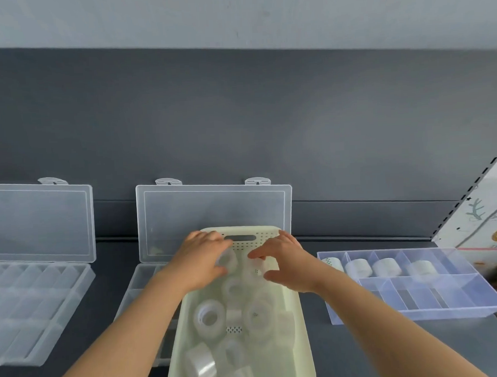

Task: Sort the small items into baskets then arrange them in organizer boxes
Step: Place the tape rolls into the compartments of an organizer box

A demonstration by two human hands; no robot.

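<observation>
Left hand (200, 260) fingers curl round a clear tape roll (228, 260); the right hand (285, 261) pinches a second roll (260, 265) between forefinger and thumb. Both reach into the far end of the pale basket (267, 236) of rolls, resting across the middle organizer box (214, 213) (lid upright); the blue-tinted tray (449, 299) lies just right

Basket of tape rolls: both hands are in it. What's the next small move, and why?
Probably lift the left hand with the tape roll it grips clear of the basket, toward the organizer tray on the right: its back row already holds four rolls, its front compartments look unfilled, and many rolls remain in the basket.
</observation>
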